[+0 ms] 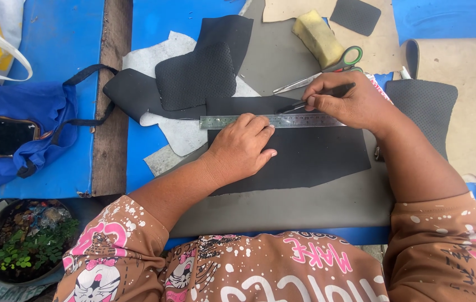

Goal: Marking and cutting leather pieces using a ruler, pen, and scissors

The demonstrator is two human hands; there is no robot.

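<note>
Flat on a grey mat on the blue table point(59, 168): black sheet point(310, 156), matte, finely grained, edges irregular. Across its top edge, steel ruler point(274, 121), thin, straight, shiny. Left hand point(240, 148) pressing down on ruler and sheet, fingers spread and flat, gripping nothing. Right hand point(350, 100) clenched around a slim dark cutting tool point(319, 98), tip against the ruler's edge. Likely risks: ruler skidding on smooth material under uneven pressure, giving a crooked line; tip riding over the ruler toward the holding fingertips. Nearby: scissors point(327, 70), yellow sponge point(319, 38), perforated black pieces point(196, 75).
</note>
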